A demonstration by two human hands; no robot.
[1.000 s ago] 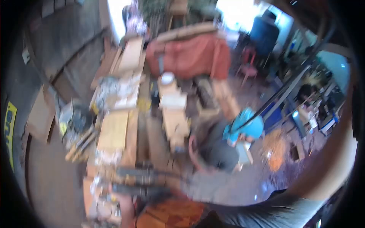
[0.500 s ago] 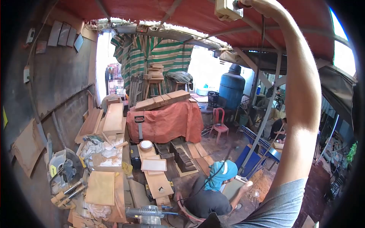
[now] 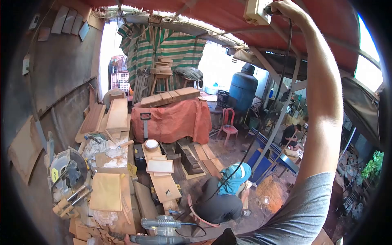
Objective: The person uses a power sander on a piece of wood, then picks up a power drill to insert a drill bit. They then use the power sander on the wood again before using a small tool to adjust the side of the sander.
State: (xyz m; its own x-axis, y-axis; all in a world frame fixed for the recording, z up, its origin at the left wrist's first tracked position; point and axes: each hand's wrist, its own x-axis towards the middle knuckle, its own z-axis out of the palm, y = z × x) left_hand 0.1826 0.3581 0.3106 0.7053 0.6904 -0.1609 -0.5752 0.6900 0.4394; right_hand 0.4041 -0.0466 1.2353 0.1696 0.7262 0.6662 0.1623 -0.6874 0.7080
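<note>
At the top, my right hand (image 3: 286,11) is raised overhead, its fingers closed on a black plug (image 3: 268,10) at the face of a cream outlet box (image 3: 256,12). A black cord (image 3: 289,45) hangs down from it. Along the bottom edge, a small part of my left hand (image 3: 127,239) shows against a dark grey power tool (image 3: 159,239), which is cut off by the frame; the fingers appear wrapped on it. Just above lies a second, lighter grey tool (image 3: 160,223) with a bluish cable.
A co-worker in a teal head covering (image 3: 234,179) sits low in front of me. To the left are a mitre saw (image 3: 67,169) and a bench with a wood panel (image 3: 106,192). Beyond are a red-covered stack (image 3: 171,122), a red chair (image 3: 228,126) and a blue tank (image 3: 243,87).
My view has shifted, and the outlet box appears more to the right. More of the black cord shows. The dark grey tool and part of my left hand have come into view at the bottom.
</note>
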